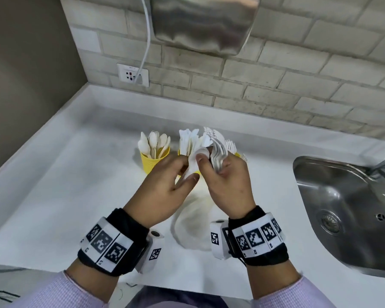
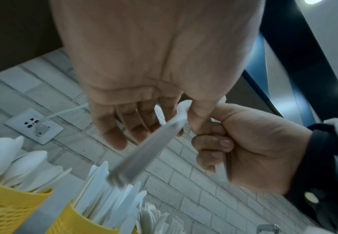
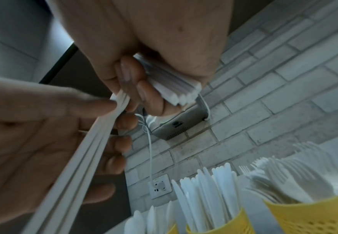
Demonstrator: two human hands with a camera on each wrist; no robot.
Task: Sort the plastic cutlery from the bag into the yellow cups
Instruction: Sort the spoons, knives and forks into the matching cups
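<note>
Above the counter, my right hand (image 1: 211, 164) grips a bundle of white plastic cutlery (image 1: 217, 145), its handle ends (image 3: 174, 85) bunched in my fist. My left hand (image 1: 188, 168) pinches two of the white pieces (image 3: 96, 142) by their handles, right beside the bundle. Behind my hands stand three yellow cups: one with spoons (image 1: 155, 162), one with knives (image 3: 214, 224) and one with forks (image 3: 314, 220); in the head view the middle and right cups are mostly hidden. The clear plastic bag (image 1: 193, 221) lies crumpled on the counter under my wrists.
A steel sink (image 1: 347, 210) is set into the white counter (image 1: 53, 185) at the right. On the brick wall behind are a socket (image 1: 132, 74) with a white cable and a metal dispenser (image 1: 202, 21).
</note>
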